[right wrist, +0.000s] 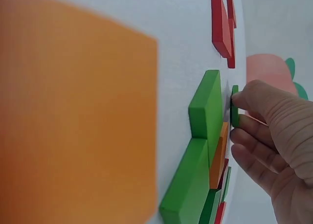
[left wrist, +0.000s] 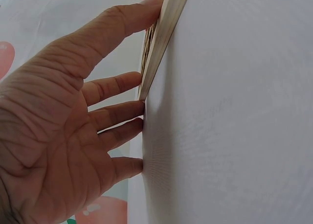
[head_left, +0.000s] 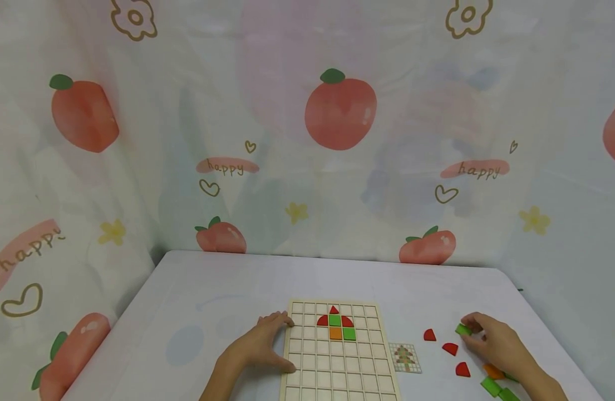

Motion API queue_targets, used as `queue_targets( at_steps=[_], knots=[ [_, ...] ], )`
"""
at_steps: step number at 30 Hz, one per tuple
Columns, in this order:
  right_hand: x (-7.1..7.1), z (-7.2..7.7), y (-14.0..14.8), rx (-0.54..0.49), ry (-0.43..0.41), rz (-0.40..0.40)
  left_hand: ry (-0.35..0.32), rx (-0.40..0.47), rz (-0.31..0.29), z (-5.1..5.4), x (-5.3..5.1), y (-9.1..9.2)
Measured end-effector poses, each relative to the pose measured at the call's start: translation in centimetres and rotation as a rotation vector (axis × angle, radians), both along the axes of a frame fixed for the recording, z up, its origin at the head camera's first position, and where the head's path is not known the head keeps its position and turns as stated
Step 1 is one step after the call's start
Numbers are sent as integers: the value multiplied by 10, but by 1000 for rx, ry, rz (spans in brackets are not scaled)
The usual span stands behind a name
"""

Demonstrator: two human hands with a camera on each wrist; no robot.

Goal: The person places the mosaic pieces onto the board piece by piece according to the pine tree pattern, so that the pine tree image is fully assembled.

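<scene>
My right hand [head_left: 500, 342] pinches a green square tile [head_left: 463, 329] between thumb and fingers, right of the board; the right wrist view shows this green tile [right wrist: 234, 106] on edge at the fingertips. With fingers spread and fairly straight, my left hand [head_left: 257, 344] touches the left edge of a wooden grid board [head_left: 309, 362]. In the left wrist view its thumb lies over the board's rim [left wrist: 168, 26]. Near the board's top are a red triangle [head_left: 334, 310], green squares [head_left: 349, 333], an orange square [head_left: 335, 333] and red quarter-round tiles [head_left: 323, 321].
A small pattern card [head_left: 405, 357] with a tree picture lies against the board's right side. Loose red quarter-round tiles [head_left: 449, 349] lie beyond it. Under the right forearm are green tiles [head_left: 490, 386] and an orange tile [head_left: 493, 371]. A printed curtain [head_left: 337, 195] hangs behind the white table [head_left: 212, 278].
</scene>
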State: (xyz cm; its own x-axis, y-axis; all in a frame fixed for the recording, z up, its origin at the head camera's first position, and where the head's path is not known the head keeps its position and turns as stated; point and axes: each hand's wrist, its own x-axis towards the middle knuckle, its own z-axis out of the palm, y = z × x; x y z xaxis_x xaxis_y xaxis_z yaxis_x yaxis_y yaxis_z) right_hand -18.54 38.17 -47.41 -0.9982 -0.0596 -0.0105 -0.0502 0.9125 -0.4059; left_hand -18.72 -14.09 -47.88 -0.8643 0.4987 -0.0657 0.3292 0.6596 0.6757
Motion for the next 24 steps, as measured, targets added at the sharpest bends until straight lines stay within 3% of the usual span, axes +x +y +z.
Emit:
queue_targets(
  at_steps=[9,24],
  knots=[
    [8,3,-13,-57,27,-35,-22,-22,14,2,-1,2],
    [15,11,-58,-134,159,38,-13,-18,-2,-2,-2,1]
  ],
)
